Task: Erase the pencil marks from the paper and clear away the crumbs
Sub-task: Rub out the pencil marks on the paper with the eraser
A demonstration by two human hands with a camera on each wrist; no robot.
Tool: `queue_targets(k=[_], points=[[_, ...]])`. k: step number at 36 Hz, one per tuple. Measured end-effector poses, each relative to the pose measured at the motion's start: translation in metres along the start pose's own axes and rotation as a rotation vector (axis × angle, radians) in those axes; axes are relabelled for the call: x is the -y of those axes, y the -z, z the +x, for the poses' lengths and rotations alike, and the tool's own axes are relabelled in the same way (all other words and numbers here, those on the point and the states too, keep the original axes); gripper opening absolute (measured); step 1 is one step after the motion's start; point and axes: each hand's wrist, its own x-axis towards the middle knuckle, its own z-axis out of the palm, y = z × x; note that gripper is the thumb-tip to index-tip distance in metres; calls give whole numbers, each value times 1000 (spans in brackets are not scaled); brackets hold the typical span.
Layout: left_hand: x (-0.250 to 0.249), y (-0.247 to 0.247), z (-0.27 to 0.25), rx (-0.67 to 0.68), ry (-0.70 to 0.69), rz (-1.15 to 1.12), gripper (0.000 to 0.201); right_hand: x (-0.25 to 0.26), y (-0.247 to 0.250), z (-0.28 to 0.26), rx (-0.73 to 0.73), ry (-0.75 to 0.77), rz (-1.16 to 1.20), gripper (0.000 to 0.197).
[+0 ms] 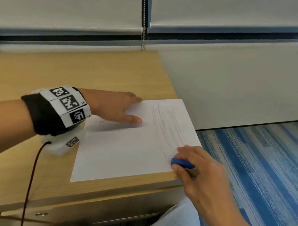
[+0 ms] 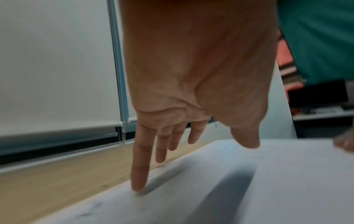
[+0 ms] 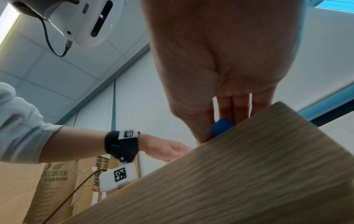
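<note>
Cardboard boxes (image 3: 57, 181) beside desk (image 1: 59, 67).

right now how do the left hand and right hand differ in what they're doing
The left hand lies flat with straight fingers, pressing the paper at its far left part; the right hand curls around a blue eraser at the paper's near right corner. The left holds nothing. Both are at the same sheet.
</note>
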Motion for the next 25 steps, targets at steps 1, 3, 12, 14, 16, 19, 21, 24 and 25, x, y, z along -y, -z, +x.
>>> queue_targets(k=[1,3,12,14,16,19,21,24,25], points=[[-5,1,5,-32,-17,-17,90,0,0,0,6,-5,-8,23],[-14,1,14,-26,-14,-11,91,0,0,0,13,-17,-4,24],[-29,5,25,67,84,123,84,22,32,21,32,-56,128,26],[-28,5,24,58,88,103,88,30,46,41,42,-76,154,19],[-26,4,24,52,87,91,91,32,55,68,91,-114,208,14],[-24,3,25,38,87,89,93,31,56,110,176,-177,293,10],[-23,2,26,25,84,92,94,29,51,133,233,-226,362,10],[-22,-1,26,7,85,95,94,32,42,158,334,-308,471,12],[-21,-2,27,12,87,93,96,33,38,165,365,-324,496,13]])
